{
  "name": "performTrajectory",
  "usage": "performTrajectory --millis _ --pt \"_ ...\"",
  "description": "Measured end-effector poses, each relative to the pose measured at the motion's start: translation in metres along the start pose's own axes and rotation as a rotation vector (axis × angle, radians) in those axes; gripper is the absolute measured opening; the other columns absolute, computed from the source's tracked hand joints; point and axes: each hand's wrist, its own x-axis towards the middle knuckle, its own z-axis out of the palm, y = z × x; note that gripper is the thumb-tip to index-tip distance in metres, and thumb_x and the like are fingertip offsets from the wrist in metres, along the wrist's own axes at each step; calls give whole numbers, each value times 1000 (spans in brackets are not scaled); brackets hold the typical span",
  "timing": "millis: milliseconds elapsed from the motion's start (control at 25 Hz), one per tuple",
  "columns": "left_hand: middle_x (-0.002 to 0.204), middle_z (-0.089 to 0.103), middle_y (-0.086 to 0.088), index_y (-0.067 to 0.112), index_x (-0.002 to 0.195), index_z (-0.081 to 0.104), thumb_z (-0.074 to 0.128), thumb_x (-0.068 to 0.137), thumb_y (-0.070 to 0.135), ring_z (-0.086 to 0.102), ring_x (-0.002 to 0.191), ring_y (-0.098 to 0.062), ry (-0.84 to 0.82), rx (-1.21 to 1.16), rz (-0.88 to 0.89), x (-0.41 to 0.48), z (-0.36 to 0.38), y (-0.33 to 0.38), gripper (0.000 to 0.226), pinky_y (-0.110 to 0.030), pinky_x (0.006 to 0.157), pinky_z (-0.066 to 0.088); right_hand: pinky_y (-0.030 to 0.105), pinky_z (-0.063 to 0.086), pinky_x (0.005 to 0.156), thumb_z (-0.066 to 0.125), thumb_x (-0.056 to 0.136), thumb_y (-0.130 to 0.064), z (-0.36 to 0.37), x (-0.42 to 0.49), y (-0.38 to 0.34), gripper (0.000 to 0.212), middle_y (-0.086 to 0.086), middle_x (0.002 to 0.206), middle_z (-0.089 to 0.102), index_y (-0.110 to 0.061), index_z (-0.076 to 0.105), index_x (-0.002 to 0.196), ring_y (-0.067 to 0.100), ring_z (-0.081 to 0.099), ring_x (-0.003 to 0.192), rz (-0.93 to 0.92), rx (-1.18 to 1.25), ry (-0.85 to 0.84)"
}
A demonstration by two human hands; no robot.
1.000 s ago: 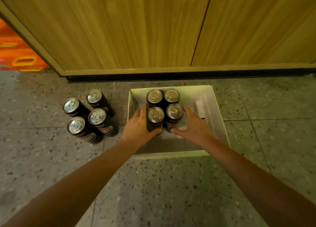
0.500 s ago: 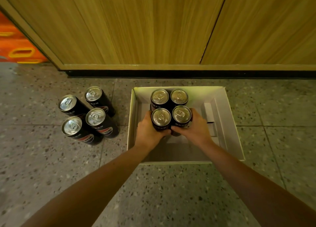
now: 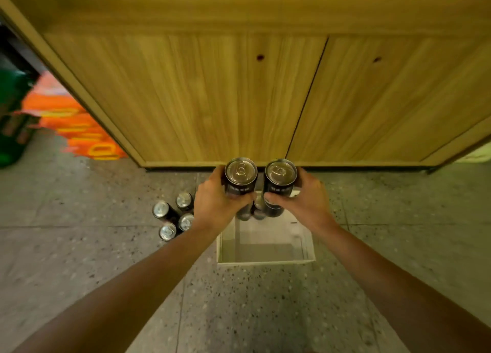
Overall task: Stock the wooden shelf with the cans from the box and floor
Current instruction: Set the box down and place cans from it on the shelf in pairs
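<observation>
Speckled grey floor, wood-panelled shelf base [image 3: 212, 100] ahead. Left hand [image 3: 215, 203] grips 1 upright black can [image 3: 240, 177], right hand [image 3: 305, 201] another [image 3: 280, 177], above white box [image 3: 265, 261]. Shelf sits forward and up; 4 floor cans [image 3: 172, 215] left of left hand.

I get a dim, warm, yellowish picture here. Light seems to come from above: the can lids [image 3: 240, 169] catch bright glare, and the white box [image 3: 265, 261] holds a soft shadow on its near inner floor. My wide lens bows the wooden panels [image 3: 186, 92] and bends the floor [image 3: 79, 259] lines toward the edges. The orange crates [image 3: 79, 132] at far left are smeared by motion blur, and the dark green shape beside them is too blurred for me to identify. The forearms look soft near the bottom corners.
</observation>
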Motion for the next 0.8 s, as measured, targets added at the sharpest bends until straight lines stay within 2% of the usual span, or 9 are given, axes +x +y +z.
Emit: performTrajectory --millis 120,280,440,680,800 --pt "107 69 2 19 112 57 83 56 33 63 99 -13 48 -12 56 -11 -84 102 63 -30 85 50 24 49 79 83 54 -35 -74 -7 -111 64 -1 104 70 -17 60 111 13 64 94 -48 25 3" --pt "114 67 -1 17 117 56 82 60 28 57 99 -8 91 -21 127 -23 -194 233 64 -28 87 48 28 49 86 85 56 -25 -167 -15 -257 63 0 103 65 -11 59 112 15 60 96 -82 92 -34" --pt "115 67 -1 18 117 56 82 61 31 61 106 -14 138 -46 200 -32 -288 342 63 -31 88 49 25 46 84 84 59 -21 -244 -24 -386 65 8 114 64 -8 56 116 17 59 104 -156 139 -58" --pt "115 68 -5 13 117 57 81 61 30 63 104 -18 209 -80 302 -33 -384 446 63 -38 89 53 17 43 80 81 62 -20 -309 -29 -517 65 10 123 61 -8 53 119 10 53 101 -247 120 0" --pt "117 66 -7 12 119 55 80 63 30 62 108 -20 220 -113 322 -23 -418 478 63 -37 92 50 31 51 85 81 59 -34 -324 -22 -562 67 8 120 64 -11 56 116 18 61 105 -324 14 97"
